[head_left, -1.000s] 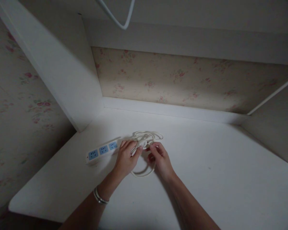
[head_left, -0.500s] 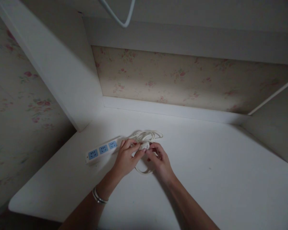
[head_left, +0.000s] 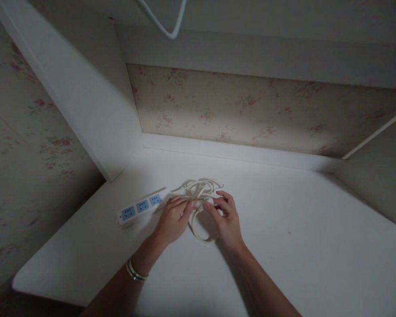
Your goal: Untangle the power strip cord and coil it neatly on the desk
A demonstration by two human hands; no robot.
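Observation:
A white power strip (head_left: pixel 142 206) with blue socket faces lies at an angle on the white desk, left of my hands. Its pale cord (head_left: pixel 203 181) is bunched in loops just beyond my fingers, and one loop hangs toward me below them. My left hand (head_left: pixel 172 221) is closed on the cord near the plug, thumb and fingers pressed together. In my right hand (head_left: pixel 229 219), a white plug (head_left: pixel 207 201) is pinched between thumb and fingers. The plug's prongs are hidden.
The desk (head_left: pixel 300 264) has a rounded front left corner. A white side panel (head_left: pixel 95 110) rises at the left and another panel (head_left: pixel 376 171) at the right. Overhead, a white cable (head_left: pixel 171 33) hangs below a shelf (head_left: pixel 251 53). Floral wallpaper (head_left: pixel 247 103) covers the back.
My right hand has shifted slightly right with the plug, its fingers spreading a little more. The left hand has barely moved. The lower cord loop has moved slightly toward me.

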